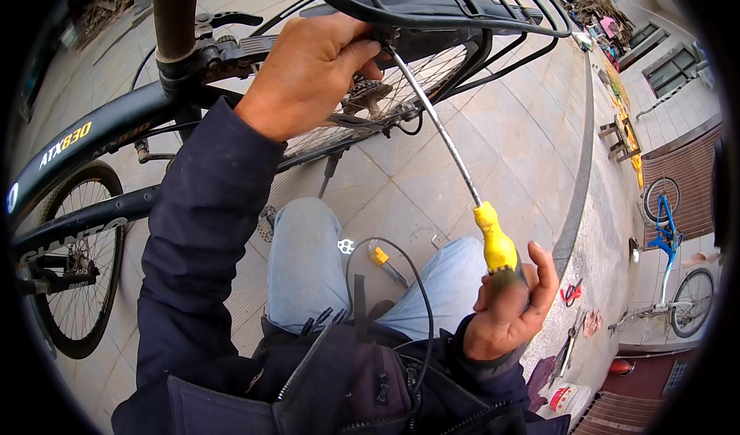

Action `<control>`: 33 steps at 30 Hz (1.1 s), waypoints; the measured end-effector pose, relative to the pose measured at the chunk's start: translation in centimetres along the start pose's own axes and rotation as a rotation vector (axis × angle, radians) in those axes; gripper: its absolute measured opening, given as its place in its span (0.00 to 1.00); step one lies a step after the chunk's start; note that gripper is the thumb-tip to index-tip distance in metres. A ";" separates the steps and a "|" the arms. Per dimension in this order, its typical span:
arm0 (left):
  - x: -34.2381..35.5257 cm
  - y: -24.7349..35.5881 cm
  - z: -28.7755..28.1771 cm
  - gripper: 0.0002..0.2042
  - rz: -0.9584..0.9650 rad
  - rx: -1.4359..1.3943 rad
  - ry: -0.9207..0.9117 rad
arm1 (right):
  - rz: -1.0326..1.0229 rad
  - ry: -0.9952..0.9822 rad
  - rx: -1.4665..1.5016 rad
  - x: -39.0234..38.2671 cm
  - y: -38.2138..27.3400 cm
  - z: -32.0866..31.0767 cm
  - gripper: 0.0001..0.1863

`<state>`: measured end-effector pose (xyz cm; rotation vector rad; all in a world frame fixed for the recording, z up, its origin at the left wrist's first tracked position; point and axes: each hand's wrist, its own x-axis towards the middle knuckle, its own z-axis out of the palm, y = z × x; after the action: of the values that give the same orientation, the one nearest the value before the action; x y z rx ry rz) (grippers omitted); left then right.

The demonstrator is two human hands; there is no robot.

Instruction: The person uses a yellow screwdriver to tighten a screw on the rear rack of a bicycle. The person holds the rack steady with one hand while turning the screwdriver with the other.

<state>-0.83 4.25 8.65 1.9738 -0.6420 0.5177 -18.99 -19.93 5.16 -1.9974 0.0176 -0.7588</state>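
Observation:
My left hand [312,65] is pinched at a small fitting under the black rear rack [546,25] of a dark bicycle [150,104], right at the tip of a long screwdriver; what its fingers hold is hidden. The steel shaft [432,119] slants down to a yellow and dark handle [493,231], which my right hand [501,312] grips from below. Spokes and a black mudguard [432,11] show behind the fingers. The screwdriver tip is too small and covered to tell exactly where it sits.
My knees [308,258] are below on paving. Near them lie a yellow-handled tool [378,255] and a small wrench [345,246]. At right are red pliers [572,292], more tools, a white bucket [569,399], a blue bicycle [664,235] and a wooden stool [615,138].

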 end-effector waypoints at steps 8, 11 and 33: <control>-0.1 -0.1 0.1 0.10 0.015 0.031 -0.002 | -0.380 0.047 -0.219 -0.2 -0.4 0.4 0.31; -0.1 -0.3 0.2 0.10 0.028 0.021 0.013 | -0.258 0.044 -0.105 -0.5 0.1 0.1 0.32; 0.0 -0.4 0.3 0.09 0.038 0.029 0.020 | 0.025 -0.065 0.121 -0.7 0.0 0.6 0.33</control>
<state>-0.58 4.13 8.23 1.9840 -0.6636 0.5718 -19.24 -19.23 4.62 -1.9020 -0.0406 -0.6638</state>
